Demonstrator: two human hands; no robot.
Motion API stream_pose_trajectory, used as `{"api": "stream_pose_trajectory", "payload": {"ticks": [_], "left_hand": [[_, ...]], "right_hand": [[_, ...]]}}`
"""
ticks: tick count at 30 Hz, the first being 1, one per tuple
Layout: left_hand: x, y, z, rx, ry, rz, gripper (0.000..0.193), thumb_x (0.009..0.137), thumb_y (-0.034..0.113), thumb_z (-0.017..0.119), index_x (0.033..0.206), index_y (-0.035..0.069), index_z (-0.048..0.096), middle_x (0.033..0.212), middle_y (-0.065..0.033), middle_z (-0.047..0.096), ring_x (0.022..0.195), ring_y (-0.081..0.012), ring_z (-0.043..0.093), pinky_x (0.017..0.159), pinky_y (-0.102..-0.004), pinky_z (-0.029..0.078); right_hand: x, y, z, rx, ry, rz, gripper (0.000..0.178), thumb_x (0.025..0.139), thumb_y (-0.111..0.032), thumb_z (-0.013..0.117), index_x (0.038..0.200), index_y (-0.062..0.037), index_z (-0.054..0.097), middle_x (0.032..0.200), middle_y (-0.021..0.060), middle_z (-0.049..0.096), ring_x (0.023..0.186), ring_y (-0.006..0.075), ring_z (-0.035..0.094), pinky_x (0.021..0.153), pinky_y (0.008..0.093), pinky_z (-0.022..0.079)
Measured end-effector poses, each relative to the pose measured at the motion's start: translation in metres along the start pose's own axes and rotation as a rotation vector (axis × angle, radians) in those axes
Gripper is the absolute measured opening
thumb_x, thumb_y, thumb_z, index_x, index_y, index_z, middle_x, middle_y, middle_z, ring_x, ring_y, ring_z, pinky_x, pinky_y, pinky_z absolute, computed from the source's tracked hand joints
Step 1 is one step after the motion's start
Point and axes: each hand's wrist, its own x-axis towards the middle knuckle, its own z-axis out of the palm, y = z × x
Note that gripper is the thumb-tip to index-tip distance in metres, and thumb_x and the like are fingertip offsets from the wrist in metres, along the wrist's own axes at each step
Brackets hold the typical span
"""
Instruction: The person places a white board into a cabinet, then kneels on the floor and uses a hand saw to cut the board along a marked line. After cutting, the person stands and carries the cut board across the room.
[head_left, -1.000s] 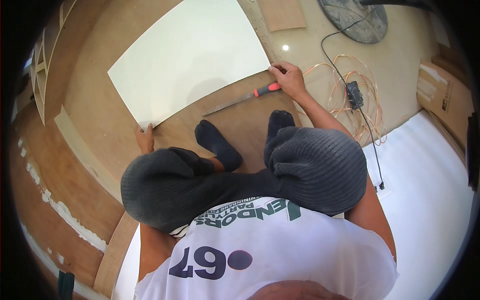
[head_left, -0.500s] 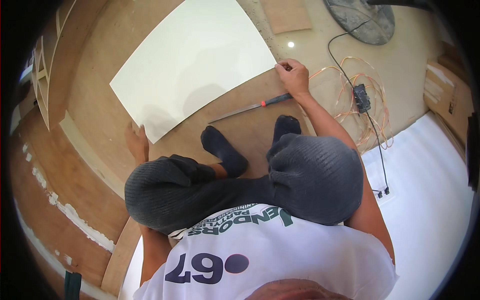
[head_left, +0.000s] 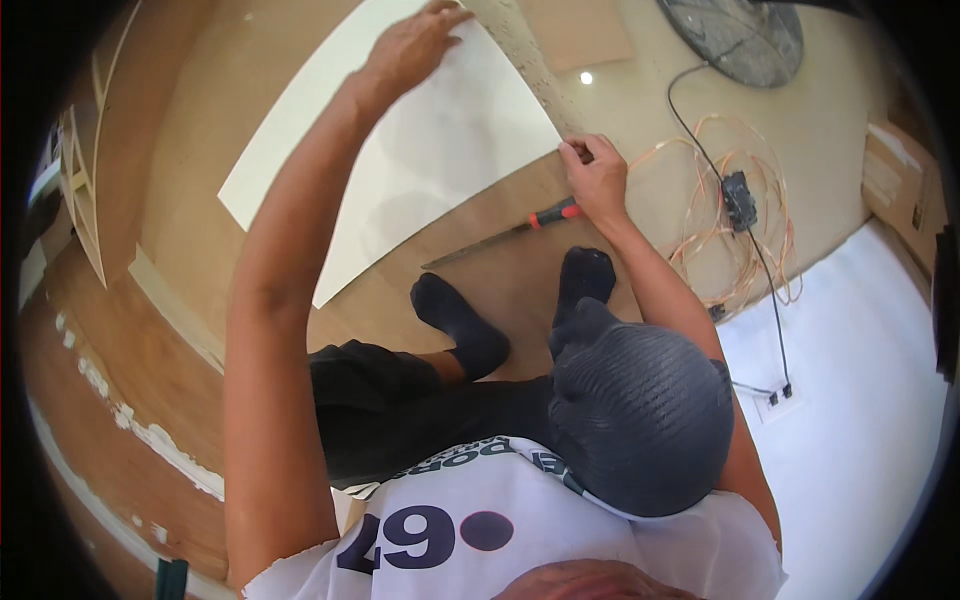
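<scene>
White sheet [head_left: 450, 150], under loosely spread left grip [head_left: 415, 48], corner at curled right grip [head_left: 600, 182], hold unclear

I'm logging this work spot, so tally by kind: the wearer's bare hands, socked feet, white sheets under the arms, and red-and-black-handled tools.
Bare hands: 2 (left hand, right hand)
Socked feet: 2 (left foot, right foot)
White sheet: 1
Red-and-black-handled tool: 1
Total: 6
</scene>
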Motion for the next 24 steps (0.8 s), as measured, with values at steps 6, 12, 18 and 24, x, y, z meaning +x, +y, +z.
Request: {"api": "stream_pose_trajectory", "payload": {"ticks": [6, 12, 18, 24], "left_hand": [[0.035, 0.001, 0.001, 0.084, -0.240, 0.053, 0.029, 0.091, 0.014, 0.066, 0.120, 0.008, 0.067, 0.136, -0.0141, 0.054, 0.111, -0.0320, 0.063, 0.095, -0.0409, 0.052], [0.048, 0.000, 0.003, 0.017, -0.266, 0.053, 0.019, 0.086, 0.007, 0.071, 0.105, 0.003, 0.073, 0.119, -0.0152, 0.064, 0.108, -0.0334, 0.063, 0.091, -0.0404, 0.053], [0.049, -0.013, 0.007, -0.078, -0.253, 0.045, 0.022, 0.082, 0.004, 0.072, 0.104, 0.003, 0.073, 0.113, -0.0165, 0.065, 0.105, -0.0346, 0.063, 0.089, -0.0407, 0.051], [0.050, -0.012, 0.010, -0.100, -0.245, 0.026, 0.022, 0.081, 0.005, 0.072, 0.103, 0.002, 0.073, 0.110, -0.0173, 0.064, 0.104, -0.0351, 0.063, 0.090, -0.0400, 0.051]], "right_hand": [[0.004, 0.001, -0.001, 0.058, 0.008, 0.064, 0.012, 0.084, -0.014, 0.071, 0.088, -0.0021, 0.071, 0.080, 0.0093, 0.063, 0.067, 0.0182, 0.062, 0.066, 0.0316, 0.052], [0.005, 0.004, -0.001, -0.006, -0.015, 0.074, 0.014, 0.085, -0.013, 0.073, 0.089, 0.0009, 0.071, 0.081, 0.0068, 0.064, 0.067, 0.0132, 0.060, 0.065, 0.0275, 0.051], [0.005, 0.002, 0.002, 0.059, 0.018, 0.068, 0.011, 0.082, -0.011, 0.071, 0.086, -0.0005, 0.071, 0.079, 0.0090, 0.064, 0.065, 0.0169, 0.062, 0.064, 0.0302, 0.051], [0.002, 0.005, 0.002, 0.140, 0.013, 0.138, 0.017, 0.081, -0.013, 0.073, 0.090, 0.0009, 0.071, 0.080, 0.0072, 0.063, 0.065, 0.0144, 0.060, 0.065, 0.0289, 0.051]]}}
